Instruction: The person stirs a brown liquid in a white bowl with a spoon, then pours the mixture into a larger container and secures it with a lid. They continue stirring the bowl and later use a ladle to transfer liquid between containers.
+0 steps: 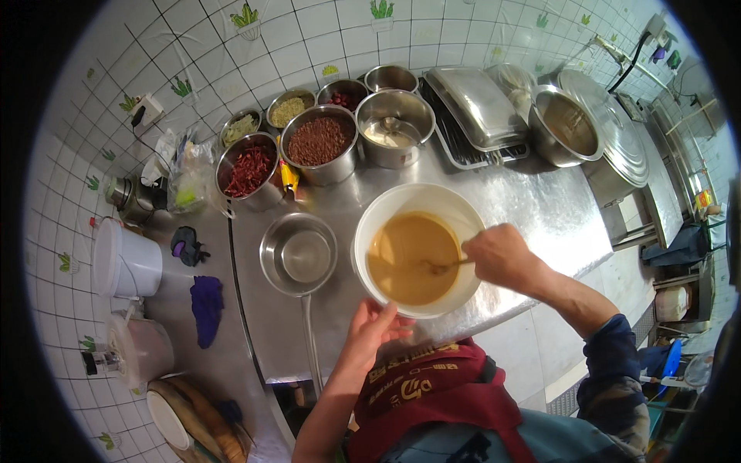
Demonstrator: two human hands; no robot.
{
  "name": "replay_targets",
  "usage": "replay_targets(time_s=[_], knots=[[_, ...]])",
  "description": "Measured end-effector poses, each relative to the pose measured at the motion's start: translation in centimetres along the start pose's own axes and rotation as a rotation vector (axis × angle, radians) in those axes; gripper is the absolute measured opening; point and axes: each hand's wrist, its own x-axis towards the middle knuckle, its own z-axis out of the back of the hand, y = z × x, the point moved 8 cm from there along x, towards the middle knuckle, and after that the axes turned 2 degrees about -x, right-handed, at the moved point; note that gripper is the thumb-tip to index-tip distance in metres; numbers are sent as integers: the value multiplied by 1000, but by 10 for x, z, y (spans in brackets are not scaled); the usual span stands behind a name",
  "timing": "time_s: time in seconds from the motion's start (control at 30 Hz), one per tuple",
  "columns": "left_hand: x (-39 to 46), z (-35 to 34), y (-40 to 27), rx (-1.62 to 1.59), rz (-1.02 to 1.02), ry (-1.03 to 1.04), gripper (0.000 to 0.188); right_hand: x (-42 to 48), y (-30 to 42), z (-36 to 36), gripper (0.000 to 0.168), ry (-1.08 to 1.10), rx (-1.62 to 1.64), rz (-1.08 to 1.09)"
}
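Note:
A white plastic bucket (pixel 363 254) stands on the steel worktable (pixel 521 214) right before me, part filled with a smooth tan liquid (pixel 414 249). My right hand (pixel 502 257) grips a stirring utensil (pixel 448 266) over the bucket's right side. Its lower end dips into the liquid, so I cannot tell its full shape. At the near left of the rim, my left hand (pixel 379 327) steadies the bucket, thumb on the rim and fingers beneath it. To the bucket's left lies a long-handled steel ladle (pixel 298 254), its bowl facing up.
Steel pots line the tiled wall, holding dried red chillies (pixel 250 171), red-brown granules (pixel 320 142) and a white substance (pixel 388 138). A lidded steel tray (pixel 480 107) and a steel bowl (pixel 564 127) stand at back right. White buckets (pixel 127 260) and a purple cloth (pixel 206 309) sit at left.

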Motion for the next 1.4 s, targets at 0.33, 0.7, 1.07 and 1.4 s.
replay_targets(time_s=[0.33, 0.7, 1.07, 1.4], knots=[[0, 0, -1, -5, 2, -3, 33, -1, 18, -7, 10, 34, 40, 58], [1, -1, -1, -14, -6, 10, 32, 12, 20, -20, 8, 4, 14, 60], [1, -3, -2, -8, -12, -11, 32, 14, 23, -26, 8, -25, 27, 88], [2, -6, -3, -2, -19, -4, 30, 21, 11, -32, 11, -29, 11, 42]])
